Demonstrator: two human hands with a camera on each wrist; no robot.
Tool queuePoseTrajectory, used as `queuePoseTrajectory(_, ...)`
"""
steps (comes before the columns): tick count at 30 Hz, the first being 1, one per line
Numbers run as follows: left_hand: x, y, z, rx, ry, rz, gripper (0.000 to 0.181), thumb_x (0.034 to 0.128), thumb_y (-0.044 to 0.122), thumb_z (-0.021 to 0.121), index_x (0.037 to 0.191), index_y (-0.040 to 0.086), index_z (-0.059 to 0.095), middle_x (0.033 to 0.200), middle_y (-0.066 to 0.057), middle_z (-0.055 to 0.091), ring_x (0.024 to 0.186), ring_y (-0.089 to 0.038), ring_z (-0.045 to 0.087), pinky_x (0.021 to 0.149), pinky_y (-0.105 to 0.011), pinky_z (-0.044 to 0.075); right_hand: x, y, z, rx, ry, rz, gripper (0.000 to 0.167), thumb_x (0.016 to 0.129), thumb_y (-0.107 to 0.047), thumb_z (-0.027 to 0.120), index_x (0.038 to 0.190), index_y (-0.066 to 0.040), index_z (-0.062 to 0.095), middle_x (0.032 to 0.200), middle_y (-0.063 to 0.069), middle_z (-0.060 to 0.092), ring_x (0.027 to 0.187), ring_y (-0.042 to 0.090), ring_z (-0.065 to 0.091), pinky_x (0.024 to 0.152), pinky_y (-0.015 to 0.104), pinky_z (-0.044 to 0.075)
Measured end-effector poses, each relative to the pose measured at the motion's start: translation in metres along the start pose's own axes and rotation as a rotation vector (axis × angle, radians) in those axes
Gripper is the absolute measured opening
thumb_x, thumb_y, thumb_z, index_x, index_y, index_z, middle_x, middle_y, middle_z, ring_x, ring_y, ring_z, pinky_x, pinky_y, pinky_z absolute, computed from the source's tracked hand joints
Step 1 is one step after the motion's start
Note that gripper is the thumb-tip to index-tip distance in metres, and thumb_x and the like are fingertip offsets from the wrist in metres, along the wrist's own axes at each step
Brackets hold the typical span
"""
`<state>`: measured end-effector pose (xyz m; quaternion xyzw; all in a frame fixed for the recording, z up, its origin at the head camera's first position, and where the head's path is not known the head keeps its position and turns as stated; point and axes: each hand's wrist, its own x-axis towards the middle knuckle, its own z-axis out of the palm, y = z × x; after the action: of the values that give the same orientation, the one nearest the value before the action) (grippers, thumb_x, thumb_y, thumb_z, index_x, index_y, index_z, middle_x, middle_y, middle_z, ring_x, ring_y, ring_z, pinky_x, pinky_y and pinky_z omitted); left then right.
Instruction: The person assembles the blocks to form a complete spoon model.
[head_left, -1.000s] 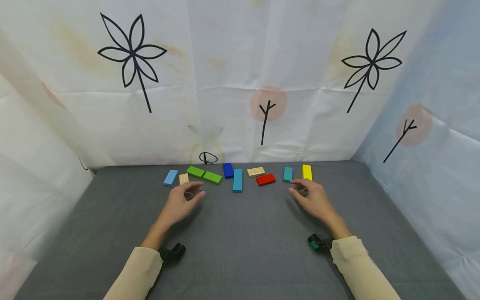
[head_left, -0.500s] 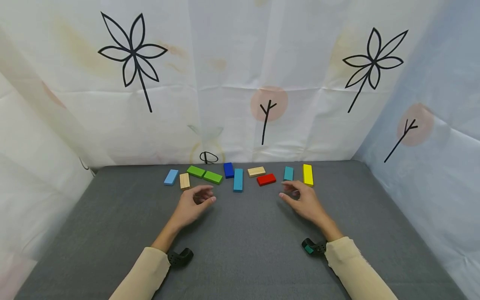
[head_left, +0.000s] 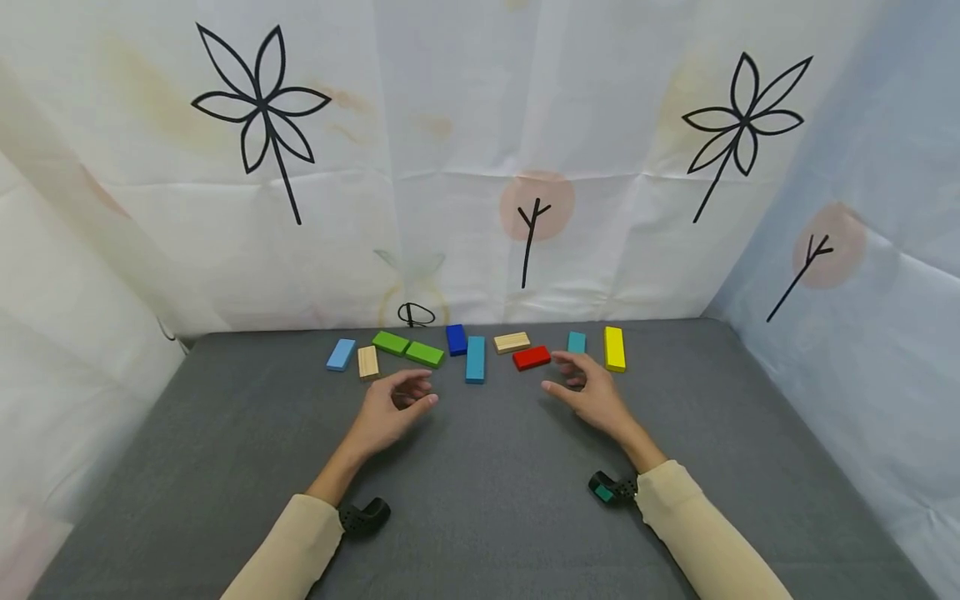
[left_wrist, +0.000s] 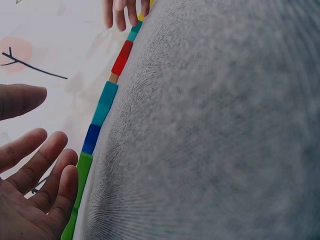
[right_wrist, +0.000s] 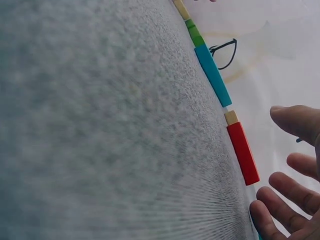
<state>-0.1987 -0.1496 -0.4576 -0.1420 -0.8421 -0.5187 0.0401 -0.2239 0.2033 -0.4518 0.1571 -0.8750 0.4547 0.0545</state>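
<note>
My left hand (head_left: 388, 414) hovers over the grey table, its fingers relaxed and holding nothing. Just beyond it lie a plain wooden block (head_left: 368, 363) and two green blocks (head_left: 425, 355). My right hand (head_left: 591, 397), also with loosely bent fingers and nothing in them, is nearest a red block (head_left: 532, 358) and a teal block (head_left: 576, 342), which it partly hides. Between the hands lie a long blue-teal block (head_left: 476, 360), a dark blue block (head_left: 456, 340) and a second wooden block (head_left: 512, 342). In the left wrist view the left fingers (left_wrist: 50, 185) are spread apart.
A light blue block (head_left: 341, 355) marks the row's left end, a yellow block (head_left: 614, 349) its right end. The grey table (head_left: 480, 500) ends at a white cloth wall (head_left: 450, 108) behind the blocks. Each wrist wears a black camera band (head_left: 365, 517).
My left hand has moved right, away from the wooden block at the left. The right hand has moved left toward the red block, uncovering the yellow one. The blocks have stayed put.
</note>
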Motion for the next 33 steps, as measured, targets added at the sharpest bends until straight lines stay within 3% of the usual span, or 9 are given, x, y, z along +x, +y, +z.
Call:
queuePoseTrajectory(13,0.0,0.0,-0.001,-0.002,-0.009,0.01,0.045,0.0936,0.018,0.076,0.134,0.001,0.064,0.111,-0.007,0.07,0.1,-0.023,0.066,0.09,-0.046,0.054,0.026,-0.001,0.012,-0.041,-0.018,0.011,0.065,0.09,-0.02,0.08,0.147,-0.002,0.052,0.14,0.021,0.057,0.12,0.037,0.059,0.097,0.052,0.051)
queuePoseTrajectory(22,-0.001,0.001,0.001,-0.018,-0.024,-0.017,0.045,0.0943,0.019,0.075,0.134,0.001,0.063,0.113,-0.01,0.07,0.102,-0.025,0.066,0.092,-0.047,0.052,0.04,0.0,0.02,-0.07,0.0,0.042,0.066,0.088,-0.023,0.082,0.144,0.001,0.055,0.138,0.022,0.056,0.12,0.037,0.057,0.096,0.05,0.051)
queuePoseTrajectory(30,-0.001,0.004,0.001,-0.013,-0.03,-0.034,0.046,0.0942,0.018,0.075,0.135,0.003,0.063,0.114,-0.007,0.07,0.102,-0.022,0.065,0.092,-0.043,0.053,0.045,0.008,0.024,-0.14,0.039,-0.019,0.055,0.088,-0.016,0.081,0.135,0.003,0.063,0.131,0.024,0.057,0.108,0.037,0.059,0.083,0.046,0.053)
queuePoseTrajectory(33,-0.001,0.004,0.001,-0.015,-0.03,-0.036,0.045,0.0938,0.017,0.075,0.135,0.003,0.063,0.113,-0.007,0.07,0.101,-0.021,0.065,0.091,-0.042,0.053,0.047,0.009,0.024,-0.154,0.035,-0.012,0.048,0.09,-0.015,0.079,0.133,0.002,0.065,0.132,0.024,0.057,0.11,0.038,0.058,0.085,0.047,0.051)
